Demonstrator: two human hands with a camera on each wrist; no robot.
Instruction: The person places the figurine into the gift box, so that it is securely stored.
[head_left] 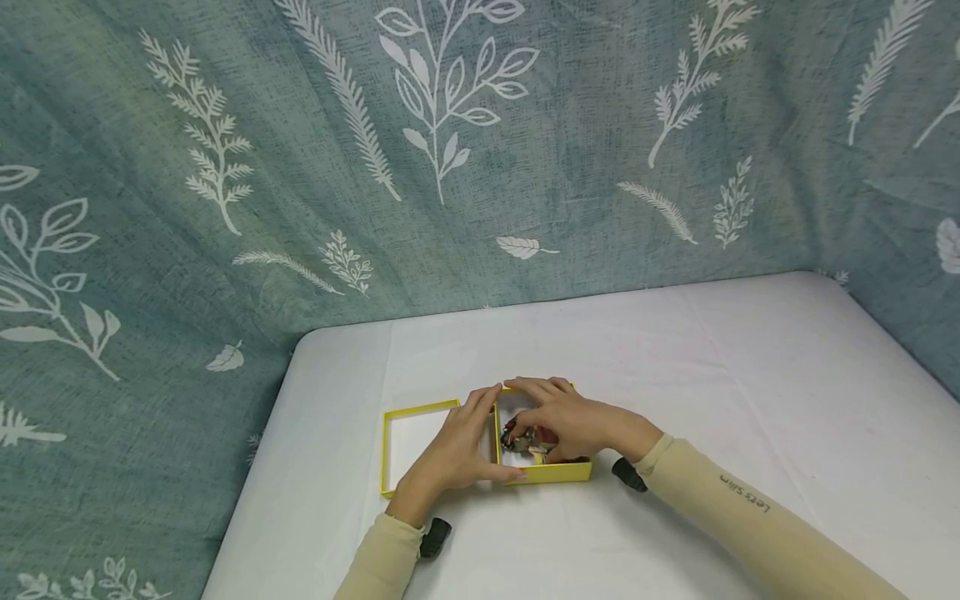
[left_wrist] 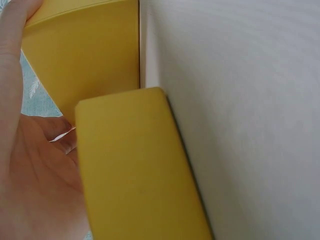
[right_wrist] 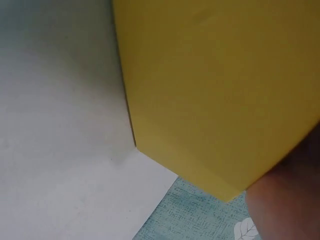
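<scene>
A shallow yellow box [head_left: 555,474] with a white inside holds a jumble of small dark, red and tan items [head_left: 517,442]. My left hand [head_left: 459,450] grips the box's left side, thumb along the front wall and fingers toward the back corner. Over the box, my right hand [head_left: 579,421] reaches in from the right, one finger bent down onto the items and other fingers at the back rim. Its palm hides part of the contents, and I cannot tell whether it pinches any. In the right wrist view, the box's yellow wall [right_wrist: 215,90] fills much of the frame.
A second yellow-rimmed box part [head_left: 385,454], white inside, lies left of the box, partly behind the left hand; its yellow side [left_wrist: 135,165] is close in the left wrist view. A white cloth [head_left: 750,375] covers the table, and a leaf-patterned teal curtain [head_left: 570,167] hangs behind.
</scene>
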